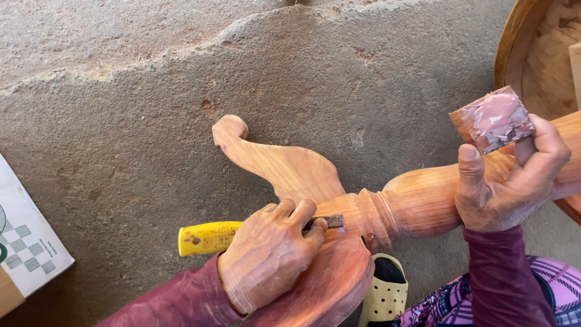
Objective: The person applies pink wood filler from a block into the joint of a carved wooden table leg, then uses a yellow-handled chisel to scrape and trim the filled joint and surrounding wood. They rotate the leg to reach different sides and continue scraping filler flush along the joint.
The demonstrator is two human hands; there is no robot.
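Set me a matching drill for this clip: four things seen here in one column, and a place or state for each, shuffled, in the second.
Things:
1. yellow-handled tool
2. small wooden block
3. perforated yellow clog
4. checkered box

Places or states:
A. at the left edge of the view, on the floor
B. smeared with pinkish-brown paste, held up in the right hand
C. on the floor under the turned wooden leg
D. gripped by the left hand, its tip against the wood

Pairs: 1-D, 2-B, 3-C, 4-A
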